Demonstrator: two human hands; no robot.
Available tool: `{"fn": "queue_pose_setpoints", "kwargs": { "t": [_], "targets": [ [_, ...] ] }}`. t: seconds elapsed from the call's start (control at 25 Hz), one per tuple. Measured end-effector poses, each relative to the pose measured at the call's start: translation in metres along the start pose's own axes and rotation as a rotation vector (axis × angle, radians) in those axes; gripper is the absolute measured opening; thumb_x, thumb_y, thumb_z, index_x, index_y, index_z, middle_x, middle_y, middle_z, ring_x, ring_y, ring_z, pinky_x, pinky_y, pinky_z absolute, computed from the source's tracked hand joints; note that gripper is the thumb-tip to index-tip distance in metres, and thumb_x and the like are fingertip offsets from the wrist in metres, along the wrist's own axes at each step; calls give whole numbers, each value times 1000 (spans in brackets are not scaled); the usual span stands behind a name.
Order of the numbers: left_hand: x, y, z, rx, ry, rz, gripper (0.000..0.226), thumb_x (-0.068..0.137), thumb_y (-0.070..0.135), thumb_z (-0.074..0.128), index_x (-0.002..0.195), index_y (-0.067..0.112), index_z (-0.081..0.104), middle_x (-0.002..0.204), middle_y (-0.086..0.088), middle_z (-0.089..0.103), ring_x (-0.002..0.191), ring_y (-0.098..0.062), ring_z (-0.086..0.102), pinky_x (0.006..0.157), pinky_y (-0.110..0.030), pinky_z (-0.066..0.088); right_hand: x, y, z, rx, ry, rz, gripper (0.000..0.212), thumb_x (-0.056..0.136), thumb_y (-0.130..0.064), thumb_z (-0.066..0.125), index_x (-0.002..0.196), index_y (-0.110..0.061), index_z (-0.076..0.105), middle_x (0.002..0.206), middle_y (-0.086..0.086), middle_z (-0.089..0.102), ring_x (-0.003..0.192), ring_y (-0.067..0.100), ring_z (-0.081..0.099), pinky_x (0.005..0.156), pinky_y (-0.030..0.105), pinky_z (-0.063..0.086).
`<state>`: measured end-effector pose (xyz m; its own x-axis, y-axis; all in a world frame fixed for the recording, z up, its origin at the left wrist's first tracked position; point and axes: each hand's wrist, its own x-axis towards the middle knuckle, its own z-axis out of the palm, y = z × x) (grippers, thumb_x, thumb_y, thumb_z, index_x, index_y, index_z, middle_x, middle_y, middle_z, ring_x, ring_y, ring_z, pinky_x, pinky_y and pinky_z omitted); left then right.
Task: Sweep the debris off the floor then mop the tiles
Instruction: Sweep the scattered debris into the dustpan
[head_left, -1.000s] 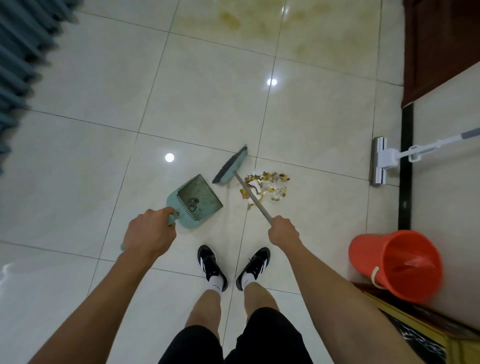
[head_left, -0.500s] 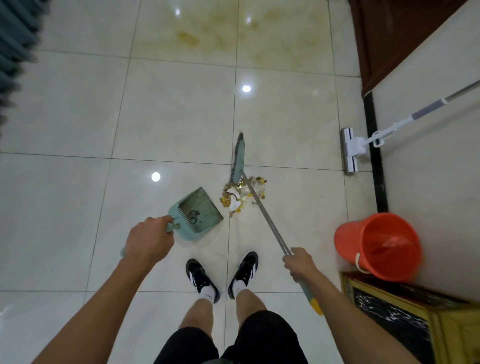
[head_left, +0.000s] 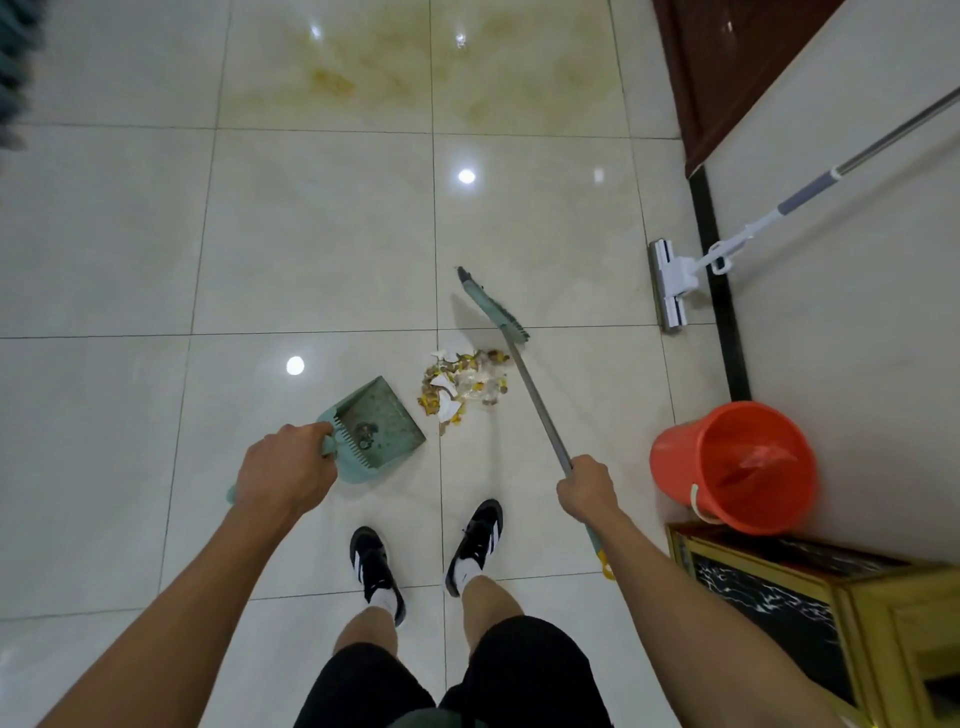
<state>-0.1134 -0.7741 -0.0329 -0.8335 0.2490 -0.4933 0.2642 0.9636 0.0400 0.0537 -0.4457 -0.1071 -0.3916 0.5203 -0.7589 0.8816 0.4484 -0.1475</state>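
My left hand (head_left: 284, 470) grips the handle of a teal dustpan (head_left: 375, 425) that rests on the floor with a small bit of dirt inside. Just right of the pan's mouth lies a pile of debris (head_left: 464, 384): yellow scraps, brown bits and white shards. My right hand (head_left: 587, 488) grips the metal handle of a teal broom (head_left: 493, 306). The broom's head sits beyond the pile, to its upper right. A white flat mop (head_left: 672, 283) leans against the right wall, its head on the floor. Yellow-brown stains (head_left: 337, 83) mark the far tiles.
An orange bucket (head_left: 670, 462) with a red bag inside stands by the right wall. A gold-framed cabinet with a dark marble top (head_left: 769, 597) is at lower right. A dark wooden door (head_left: 727, 67) is at upper right. My two feet in black shoes (head_left: 426, 556) stand behind the dustpan.
The broom head has swung from the left of the debris round to its far right side. My right hand has moved right and back. The pile now lies uncovered beside the dustpan.
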Motion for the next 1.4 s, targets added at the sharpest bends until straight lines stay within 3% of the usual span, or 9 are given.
{"fn": "queue_pose_setpoints", "kwargs": {
  "t": [0.16, 0.36, 0.48, 0.56, 0.76, 0.96, 1.08, 1.24, 1.4],
  "targets": [
    [8, 2, -5, 62, -14, 81, 12, 89, 24, 53, 94, 29, 63, 73, 3, 61, 60, -19, 60, 60, -31, 54, 8, -23, 5, -85, 26, 15, 31, 93, -9, 50, 124, -4, 54, 119, 14, 60, 100, 31, 62, 70, 30, 45],
    [8, 10, -10, 142, -31, 156, 14, 88, 20, 52, 99, 25, 60, 75, 2, 55, 62, -20, 54, 59, -29, 40, 11, -49, 22, -80, -38, 20, 34, 92, -9, 48, 125, -1, 52, 117, 18, 58, 96, 35, 63, 74, 40, 58],
    [12, 1, -10, 126, -23, 155, 13, 86, 19, 54, 96, 25, 59, 73, 2, 53, 62, -22, 52, 59, -30, 38, 3, -53, 35, -97, -81, 27, 32, 91, -8, 49, 122, -2, 52, 106, 15, 56, 85, 32, 62, 61, 36, 55],
    [15, -8, -8, 101, -12, 147, 11, 84, 18, 55, 94, 23, 59, 72, 1, 54, 61, -22, 53, 59, -30, 38, -6, -56, 45, -87, -109, 28, 31, 90, -8, 48, 120, -2, 52, 96, 12, 54, 73, 29, 60, 52, 34, 54],
    [16, -18, -5, 77, -7, 170, 13, 86, 21, 55, 97, 23, 60, 75, -2, 56, 64, -25, 55, 61, -31, 40, -33, -66, 72, -76, -204, -6, 33, 87, -2, 45, 118, 0, 56, 84, 11, 55, 56, 29, 57, 53, 37, 56],
    [14, -31, -1, 49, 5, 177, 14, 86, 19, 55, 98, 21, 62, 75, -3, 58, 64, -25, 56, 61, -31, 41, -60, -77, 96, 15, -277, -26, 40, 89, -2, 46, 127, -3, 58, 96, 19, 64, 50, 27, 52, 41, 28, 47],
    [12, -42, 5, 32, 20, 154, 18, 87, 18, 54, 101, 22, 64, 75, -3, 59, 64, -26, 58, 60, -31, 41, -74, -82, 102, 124, -314, -18, 43, 91, 0, 45, 133, -4, 56, 90, 14, 59, 50, 24, 47, 38, 25, 41],
    [7, -55, 16, -2, 18, 131, 21, 88, 19, 52, 104, 23, 65, 81, -4, 64, 64, -26, 60, 60, -32, 47, -88, -87, 107, 206, -340, -16, 40, 87, 0, 47, 125, -1, 61, 74, 9, 53, 52, 22, 46, 43, 26, 40],
    [2, -62, 21, -49, 21, 120, 21, 90, 22, 54, 107, 24, 66, 82, -3, 66, 65, -24, 63, 62, -33, 54, -103, -90, 107, 261, -387, -16, 37, 86, 0, 46, 117, -3, 65, 73, 12, 52, 47, 21, 42, 42, 25, 39]
  ]
}}
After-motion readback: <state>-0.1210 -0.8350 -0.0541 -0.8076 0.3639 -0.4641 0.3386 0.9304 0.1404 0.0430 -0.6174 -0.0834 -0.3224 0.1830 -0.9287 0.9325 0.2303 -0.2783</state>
